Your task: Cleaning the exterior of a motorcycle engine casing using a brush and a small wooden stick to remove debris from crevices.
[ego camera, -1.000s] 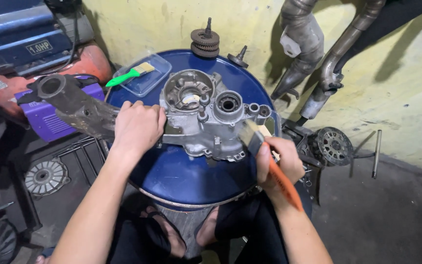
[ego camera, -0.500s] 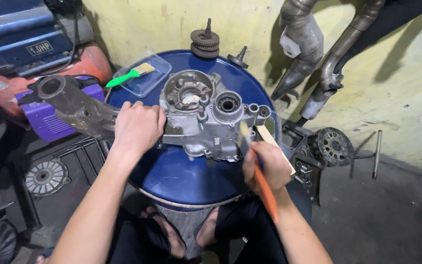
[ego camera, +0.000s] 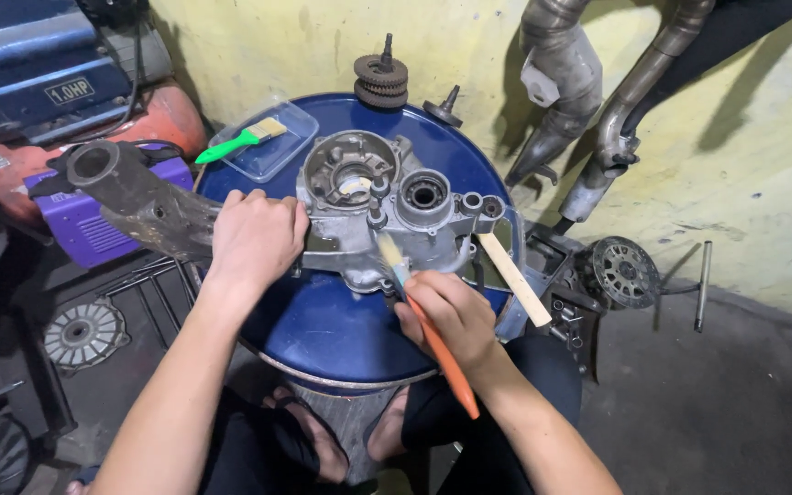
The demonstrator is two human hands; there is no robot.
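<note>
Since the earlier frame the right hand [ego camera: 446,316] has swung its brush inward: handle pointed more upright-diagonal w/ the hand out by the casing's right edge, now hand sits just below the casing's near edge, bristles up against it. Left hand [ego camera: 254,240] unchanged in place.

Fig. legend, head view. Engine casing [ego camera: 387,215], grey cast metal, lies flat on the blue drum top [ego camera: 323,321] serving as tabletop, roughly centre. Left hand: closed palm-down over the casing's left edge, pressing it; fingers curled, grip underneath not visible. Right hand: clenched round the orange-handled brush [ego camera: 437,344]; bristle end touches the casing's near face, handle tail points back toward the person's lap.

Key relation: casing lies directly ahead of both hands, long axis running left-right across the drum; brush axis runs diagonal, near-right to far-left, meeting the casing edge-on. Right hand is the working one, just below the casing; left is on it.

Surrounds: green-handled brush [ego camera: 236,142] in a clear tray [ego camera: 277,147] at far left of drum; gear stack [ego camera: 380,78] at far rim; wooden stick [ego camera: 515,280] leaning off the casing's right side; exhaust pipes [ego camera: 598,110] against the yellow wall [ego camera: 763,183].
</note>
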